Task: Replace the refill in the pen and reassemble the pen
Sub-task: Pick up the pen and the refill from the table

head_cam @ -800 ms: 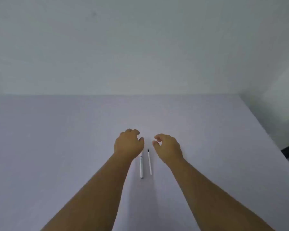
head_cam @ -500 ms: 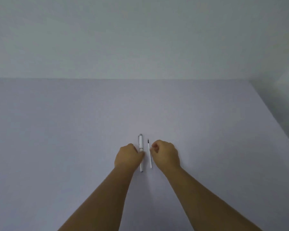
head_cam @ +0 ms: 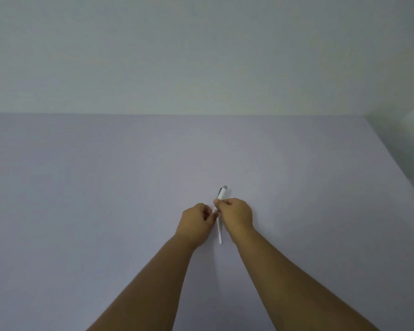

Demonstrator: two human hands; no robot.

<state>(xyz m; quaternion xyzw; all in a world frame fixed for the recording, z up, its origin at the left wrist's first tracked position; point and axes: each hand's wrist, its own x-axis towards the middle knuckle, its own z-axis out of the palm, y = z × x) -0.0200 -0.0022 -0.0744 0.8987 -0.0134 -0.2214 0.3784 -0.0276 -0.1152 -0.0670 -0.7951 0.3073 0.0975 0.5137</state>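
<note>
Nearby, only bare table point(head_cam: 105, 211) surrounds pen point(head_cam: 221, 195).

A slim white plastic pen point(head_cam: 221, 195) is seen with a grey cap piece at its far tip and a thin dark clip line along its upper barrel. Below it, a thin white rod-like length point(head_cam: 219, 231) is shown in the same white; whether it belongs to the pen cannot be told. A plain pale lilac-grey table surface point(head_cam: 105, 187), without pattern, is spread beneath. The plain wall point(head_cam: 201, 56) behind is tinted a pale grey-green, unpatterned.
</note>
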